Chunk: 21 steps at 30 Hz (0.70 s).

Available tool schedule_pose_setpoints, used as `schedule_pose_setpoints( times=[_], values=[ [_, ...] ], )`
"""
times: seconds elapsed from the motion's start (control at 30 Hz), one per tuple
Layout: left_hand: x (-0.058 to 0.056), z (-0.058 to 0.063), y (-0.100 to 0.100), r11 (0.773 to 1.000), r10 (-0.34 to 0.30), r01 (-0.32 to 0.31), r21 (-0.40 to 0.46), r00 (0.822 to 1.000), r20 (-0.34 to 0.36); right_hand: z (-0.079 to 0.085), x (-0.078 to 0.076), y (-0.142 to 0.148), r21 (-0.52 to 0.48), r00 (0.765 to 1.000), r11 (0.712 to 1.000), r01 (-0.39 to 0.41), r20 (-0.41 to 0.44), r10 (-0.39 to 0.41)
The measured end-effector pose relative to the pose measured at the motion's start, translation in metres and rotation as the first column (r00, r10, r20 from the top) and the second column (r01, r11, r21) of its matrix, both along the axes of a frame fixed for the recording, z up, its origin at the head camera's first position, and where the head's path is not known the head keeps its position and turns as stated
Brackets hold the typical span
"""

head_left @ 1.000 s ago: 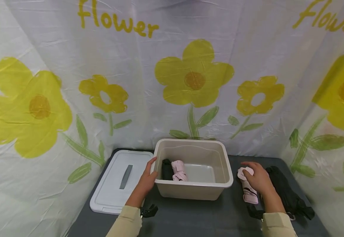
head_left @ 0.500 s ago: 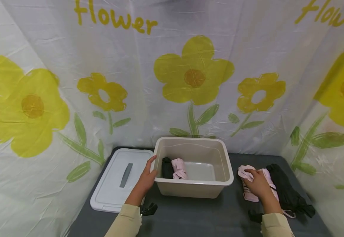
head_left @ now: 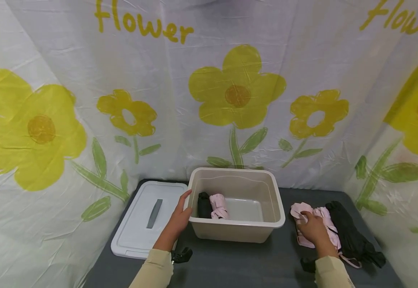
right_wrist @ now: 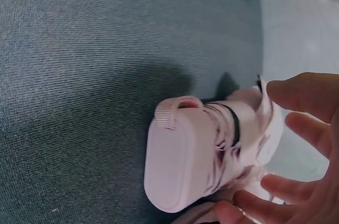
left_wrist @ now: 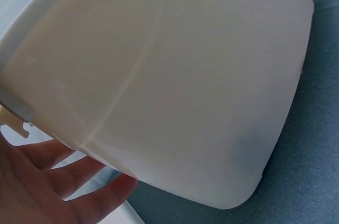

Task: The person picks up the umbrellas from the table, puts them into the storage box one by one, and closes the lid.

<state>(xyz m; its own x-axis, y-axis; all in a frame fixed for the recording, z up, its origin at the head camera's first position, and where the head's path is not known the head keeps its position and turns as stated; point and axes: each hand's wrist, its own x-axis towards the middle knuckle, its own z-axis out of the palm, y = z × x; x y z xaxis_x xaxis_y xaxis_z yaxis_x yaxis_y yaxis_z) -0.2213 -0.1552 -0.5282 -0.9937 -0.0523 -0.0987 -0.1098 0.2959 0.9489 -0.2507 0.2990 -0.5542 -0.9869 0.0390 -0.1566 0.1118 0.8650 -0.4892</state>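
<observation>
At the beige plastic box point(head_left: 230, 234), my left hand point(head_left: 177, 218) rests on the left side near the front corner. Its straight fingers point(left_wrist: 108, 197) lie against the wall in the left wrist view. My right hand point(head_left: 313, 228) is over a pink folded umbrella point(head_left: 304, 240) lying on the right of the table. In the right wrist view, thumb and index finger pinch a loose flap of pink cloth point(right_wrist: 267, 107) on it, while the other fingers are spread. The umbrella's handle end point(right_wrist: 172, 166) with its strap loop points toward that camera.
Inside the box lie a black rolled bundle point(head_left: 204, 206) and a pink one point(head_left: 219, 207). A white lid point(head_left: 133, 236) with a grey handle is left of it. Another pink umbrella point(head_left: 325, 218) and a long black one point(head_left: 354, 236) lie side by side at the right. A flower-printed curtain point(head_left: 173, 140) hangs behind.
My right hand has come down onto the near pink umbrella and drawn slightly back toward me, with the flap between its fingers. The left hand keeps its place on the box.
</observation>
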Motion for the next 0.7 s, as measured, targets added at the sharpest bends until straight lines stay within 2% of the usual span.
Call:
schedule_pose_setpoints(
  times=[0.2,0.5,0.7],
  values=[
    [0.001,-0.002,0.0,1.0,0.007,-0.007,-0.001,1.0,-0.004,-0.008,-0.005,-0.004,0.038,1.0,0.999,-0.013,0.004,0.013],
    [0.003,0.0,0.002,1.0,0.009,-0.009,0.002,1.0,-0.008,-0.021,-0.009,-0.008,0.09,0.999,0.996,0.01,0.037,-0.014],
    [0.002,0.0,0.001,1.0,0.009,-0.009,-0.002,1.0,-0.003,-0.027,-0.009,-0.008,0.107,1.0,0.994,0.008,0.01,-0.009]
  ],
)
